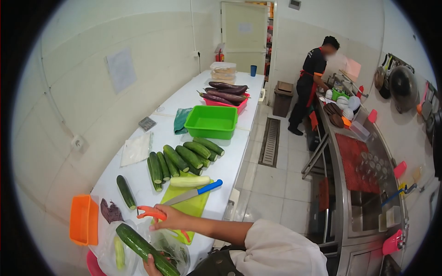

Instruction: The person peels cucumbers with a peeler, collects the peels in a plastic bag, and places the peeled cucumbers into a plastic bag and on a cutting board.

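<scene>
Near the bottom of the view, my left hand (152, 267) is wrapped round a dark green zucchini (138, 244), held over a clear plastic bag (103, 241). A peeled zucchini (119, 253) lies in the bag. My right hand (169, 218) grips an orange peeler (152, 212), which is a little above the held zucchini and apart from it. Beyond my right hand, a blue-handled knife (193, 192) and a pale peeled zucchini (189, 181) rest on the lime green cutting board (200, 204). Several unpeeled zucchinis (176, 158) lie behind the board.
A green basin (212, 122) stands behind the zucchinis, with eggplants (225, 94) in a pink basket beyond. An orange container (84, 220) is at the left edge. Another person (311, 76) stands at the steel counter (343, 216) on the right.
</scene>
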`<action>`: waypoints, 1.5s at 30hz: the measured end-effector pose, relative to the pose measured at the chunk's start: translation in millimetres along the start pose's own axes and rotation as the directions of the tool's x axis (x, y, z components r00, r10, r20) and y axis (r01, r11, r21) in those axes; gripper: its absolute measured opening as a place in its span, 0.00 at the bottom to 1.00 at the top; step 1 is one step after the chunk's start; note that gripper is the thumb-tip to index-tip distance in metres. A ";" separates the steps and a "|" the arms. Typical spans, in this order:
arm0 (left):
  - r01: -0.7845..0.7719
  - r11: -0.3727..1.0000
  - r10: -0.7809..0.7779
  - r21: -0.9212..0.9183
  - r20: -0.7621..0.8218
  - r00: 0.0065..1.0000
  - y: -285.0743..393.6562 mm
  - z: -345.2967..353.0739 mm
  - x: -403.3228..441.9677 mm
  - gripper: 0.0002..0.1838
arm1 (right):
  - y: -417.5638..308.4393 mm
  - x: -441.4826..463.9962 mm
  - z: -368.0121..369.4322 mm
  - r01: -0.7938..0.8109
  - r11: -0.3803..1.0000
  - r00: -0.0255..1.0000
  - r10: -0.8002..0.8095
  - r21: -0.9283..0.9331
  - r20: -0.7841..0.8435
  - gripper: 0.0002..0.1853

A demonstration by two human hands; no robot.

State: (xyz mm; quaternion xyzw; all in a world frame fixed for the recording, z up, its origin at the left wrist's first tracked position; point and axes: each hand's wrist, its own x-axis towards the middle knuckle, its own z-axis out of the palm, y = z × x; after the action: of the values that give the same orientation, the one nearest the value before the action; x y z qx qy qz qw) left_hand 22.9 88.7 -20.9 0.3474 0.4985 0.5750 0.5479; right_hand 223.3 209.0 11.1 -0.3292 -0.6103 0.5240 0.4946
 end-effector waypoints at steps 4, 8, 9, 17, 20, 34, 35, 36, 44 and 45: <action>0.019 0.996 -0.023 -0.092 -0.043 0.999 4.7 -6.7 -1.4 0.27 | -29.1 -8.7 -37.1 -0.271 0.908 0.963 0.250 0.319 0.104 0.31; 0.038 0.977 -0.054 -0.208 -0.076 0.996 18.6 -3.3 -3.9 0.32 | -36.4 -12.5 -44.8 -0.329 0.889 0.943 0.326 0.318 0.065 0.35; 0.051 0.972 -0.072 -0.228 -0.084 0.994 24.4 0.6 -7.5 0.31 | -38.5 -14.1 -45.4 -0.328 0.891 0.943 0.329 0.314 0.054 0.35; 0.143 0.956 -0.117 -0.257 0.113 0.987 25.3 -30.6 -2.7 0.32 | -7.1 -15.1 -52.0 -0.282 0.918 0.952 0.305 0.279 -0.039 0.35; 0.202 0.954 -0.199 -0.222 0.034 0.979 27.1 -37.9 -4.2 0.37 | -15.5 -20.7 -59.1 -0.232 0.961 0.968 0.243 0.153 -0.057 0.35; 0.010 0.816 0.148 -0.578 0.225 0.963 37.1 -47.6 -17.3 0.37 | -16.8 -30.9 -53.0 -0.251 0.937 0.960 0.273 0.244 -0.059 0.29; -0.023 0.838 0.132 -0.545 0.161 0.978 33.9 -49.1 -18.8 0.37 | -13.4 -30.5 -51.9 -0.221 0.941 0.968 0.244 0.258 -0.062 0.27; -0.062 0.890 0.126 -0.451 0.113 0.986 25.6 -58.4 -16.3 0.36 | -9.9 -29.7 -50.7 -0.191 0.943 0.974 0.216 0.272 -0.065 0.26; -0.226 0.964 0.228 0.143 0.002 0.974 49.7 -47.6 -25.0 0.37 | -12.7 -34.4 -55.6 -0.130 0.929 0.982 0.169 0.347 -0.085 0.19; -0.211 0.973 0.214 0.098 -0.021 0.977 49.5 -45.4 -27.5 0.38 | -11.7 -34.1 -58.0 -0.086 0.933 0.989 0.123 0.349 -0.086 0.17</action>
State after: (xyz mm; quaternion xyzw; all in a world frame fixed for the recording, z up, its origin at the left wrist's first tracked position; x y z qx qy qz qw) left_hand -29.7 57.9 18.5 0.4152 0.4940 0.6113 0.4581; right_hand 289.7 193.1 11.3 -0.2970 -0.4634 0.6300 0.5478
